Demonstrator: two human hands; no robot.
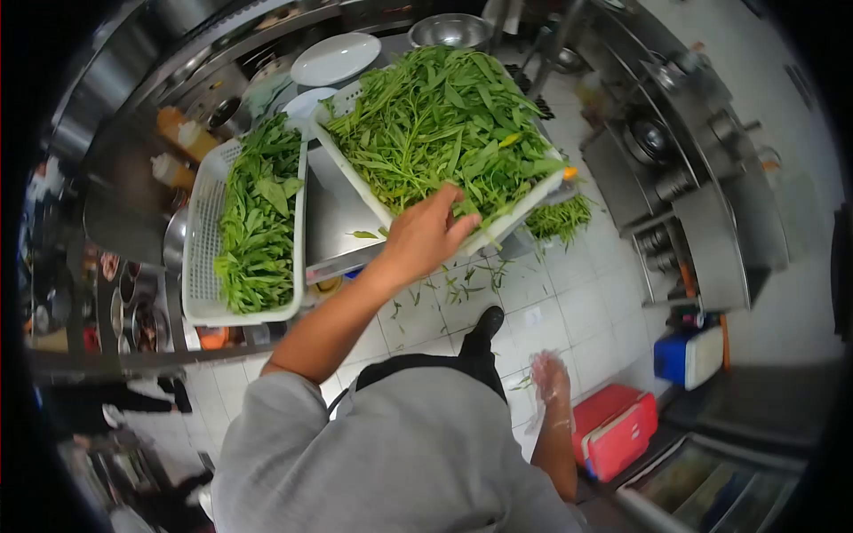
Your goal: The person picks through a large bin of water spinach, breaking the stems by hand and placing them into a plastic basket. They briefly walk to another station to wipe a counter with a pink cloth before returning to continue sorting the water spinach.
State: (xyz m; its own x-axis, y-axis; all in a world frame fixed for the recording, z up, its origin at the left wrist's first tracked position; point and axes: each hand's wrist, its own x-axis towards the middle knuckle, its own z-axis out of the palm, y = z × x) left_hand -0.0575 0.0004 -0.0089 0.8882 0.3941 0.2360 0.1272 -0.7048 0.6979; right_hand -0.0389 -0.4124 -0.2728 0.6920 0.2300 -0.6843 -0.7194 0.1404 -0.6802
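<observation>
My left hand (426, 233) is bare and reaches over the near rim of a large white plastic basket (355, 185). Its thumb and index finger are apart at the edge of the heaped leafy greens (444, 124); the other fingers are mostly hidden. Low at my side hangs my right hand (550, 377), covered by a clear plastic glove and blurred, so I cannot tell what its fingers do. Left of the large basket stands a narrower white basket (197, 266), with long-leaved greens (259, 222) laid lengthwise inside.
Both baskets rest on a steel counter (342, 222). White plates (336, 59) and a metal bowl (450, 31) sit behind. Loose leaves litter the tiled floor (560, 324), and more cut greens (560, 220) lie beyond the basket. A red cooler box (613, 431) stands at right, near steel shelving (711, 231).
</observation>
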